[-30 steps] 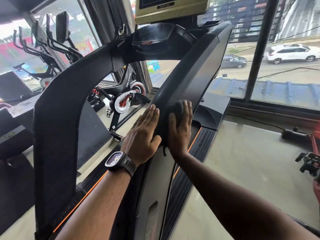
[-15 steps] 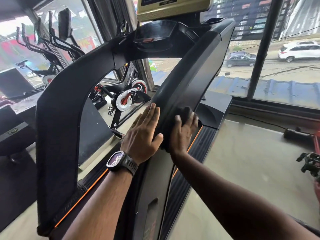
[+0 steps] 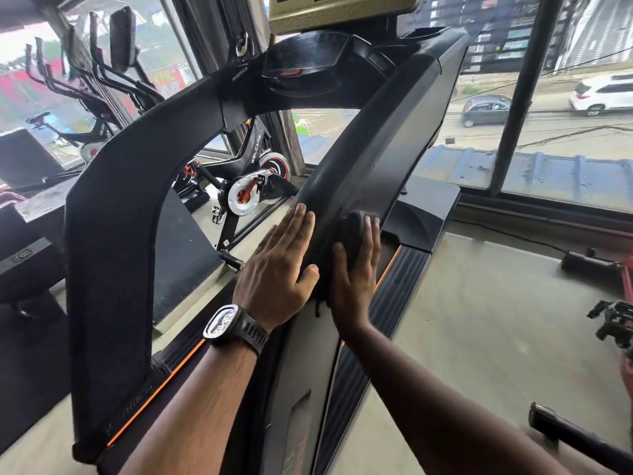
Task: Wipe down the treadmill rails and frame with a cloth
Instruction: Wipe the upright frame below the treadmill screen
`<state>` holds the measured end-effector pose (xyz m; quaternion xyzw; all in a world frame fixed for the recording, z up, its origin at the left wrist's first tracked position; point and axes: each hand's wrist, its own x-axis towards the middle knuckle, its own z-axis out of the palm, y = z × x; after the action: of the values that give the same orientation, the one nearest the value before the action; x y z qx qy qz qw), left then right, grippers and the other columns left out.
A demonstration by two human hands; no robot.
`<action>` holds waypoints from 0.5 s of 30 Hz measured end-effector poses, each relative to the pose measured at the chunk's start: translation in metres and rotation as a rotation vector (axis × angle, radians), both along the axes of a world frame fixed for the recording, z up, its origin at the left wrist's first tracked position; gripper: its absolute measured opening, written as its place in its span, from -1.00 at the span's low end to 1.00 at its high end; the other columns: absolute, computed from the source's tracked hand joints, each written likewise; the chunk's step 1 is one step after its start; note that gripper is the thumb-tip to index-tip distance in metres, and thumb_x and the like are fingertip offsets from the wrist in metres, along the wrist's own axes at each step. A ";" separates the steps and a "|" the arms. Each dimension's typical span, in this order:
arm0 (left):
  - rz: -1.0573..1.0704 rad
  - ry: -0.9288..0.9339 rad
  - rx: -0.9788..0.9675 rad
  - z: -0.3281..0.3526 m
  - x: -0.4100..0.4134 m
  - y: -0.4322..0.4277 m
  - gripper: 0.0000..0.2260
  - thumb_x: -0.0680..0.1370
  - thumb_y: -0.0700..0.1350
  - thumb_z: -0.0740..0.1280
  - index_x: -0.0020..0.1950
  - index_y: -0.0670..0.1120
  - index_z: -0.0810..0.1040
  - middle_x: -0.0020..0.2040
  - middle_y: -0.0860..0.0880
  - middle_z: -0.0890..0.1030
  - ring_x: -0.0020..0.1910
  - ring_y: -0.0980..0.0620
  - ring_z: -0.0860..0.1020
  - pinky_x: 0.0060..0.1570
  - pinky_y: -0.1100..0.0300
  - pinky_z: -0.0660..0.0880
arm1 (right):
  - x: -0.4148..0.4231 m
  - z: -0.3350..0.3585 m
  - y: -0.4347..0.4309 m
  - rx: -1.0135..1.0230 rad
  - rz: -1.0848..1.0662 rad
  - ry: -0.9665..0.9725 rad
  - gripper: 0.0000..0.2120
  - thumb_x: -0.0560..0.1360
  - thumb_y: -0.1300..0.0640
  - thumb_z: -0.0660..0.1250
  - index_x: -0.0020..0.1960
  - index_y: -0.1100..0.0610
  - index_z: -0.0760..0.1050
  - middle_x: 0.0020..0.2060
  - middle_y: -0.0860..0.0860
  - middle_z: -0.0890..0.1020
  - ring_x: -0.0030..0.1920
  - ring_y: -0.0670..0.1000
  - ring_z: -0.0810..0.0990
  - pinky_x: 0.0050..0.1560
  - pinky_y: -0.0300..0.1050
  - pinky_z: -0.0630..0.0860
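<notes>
Since a moment ago, the right hand (image 3: 356, 269) has slid a little lower on the treadmill post (image 3: 376, 132), and its fingers, which were spread out, have come close together again. The left hand (image 3: 277, 274) has hardly moved.

The right hand lies flat with straight fingers and presses a dark cloth (image 3: 351, 231) against the right side of the slanted black post. The cloth is bunched up under the fingers and palm. A bit of it pokes out above the fingertips, and a thin bit hangs down below the palm.

The left hand is flat too, with its fingers straight and side by side. It rests on the left side of the same post and holds nothing. Its thumb reaches toward the cloth. A dark watch (image 3: 236, 325) sits on the left wrist.

Just to the right of the post, low down, runs the ribbed side rail (image 3: 387, 303) with an orange line along it. A second black post (image 3: 113, 217) curves up on the left side. Both posts meet at the top under a gold-edged screen (image 3: 342, 8).

Between the two posts you can see an exercise bike (image 3: 253, 180) with red parts. The floor (image 3: 479, 320) to the right is pale and shiny. Through the big window, a dark car (image 3: 486, 109) and a white car (image 3: 603, 94) are on the road outside.
</notes>
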<state>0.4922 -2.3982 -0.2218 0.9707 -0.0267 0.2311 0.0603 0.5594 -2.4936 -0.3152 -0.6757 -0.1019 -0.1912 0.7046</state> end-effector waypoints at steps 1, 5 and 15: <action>-0.001 0.000 0.001 0.000 0.000 0.000 -0.31 0.49 -0.04 0.25 0.61 -0.11 0.16 0.62 -0.04 0.12 0.59 0.12 0.05 0.54 0.22 0.04 | 0.010 -0.003 -0.001 -0.017 -0.022 0.024 -0.41 0.61 -0.03 0.23 0.61 -0.05 0.22 0.62 -0.12 0.17 0.58 -0.23 0.11 0.50 -0.18 0.21; 0.001 0.006 -0.010 -0.001 0.001 0.001 -0.32 0.49 -0.05 0.24 0.61 -0.10 0.18 0.62 -0.02 0.13 0.59 0.12 0.06 0.54 0.22 0.06 | -0.001 -0.015 0.003 0.073 -0.008 0.500 -0.30 0.52 -0.16 0.12 0.64 -0.09 0.10 0.65 -0.05 0.09 0.61 -0.12 0.06 0.55 -0.04 0.13; 0.008 0.012 0.008 0.000 0.001 0.001 -0.31 0.47 -0.05 0.22 0.61 -0.12 0.17 0.62 -0.04 0.12 0.60 0.11 0.06 0.54 0.15 0.10 | -0.024 -0.029 0.010 0.043 -0.003 0.608 -0.38 0.64 -0.08 0.15 0.65 -0.05 0.05 0.65 -0.02 0.08 0.62 -0.05 0.08 0.57 0.03 0.13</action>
<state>0.4936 -2.3973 -0.2218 0.9724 -0.0236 0.2256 0.0555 0.5355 -2.4835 -0.3440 -0.6870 0.1189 0.0168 0.7167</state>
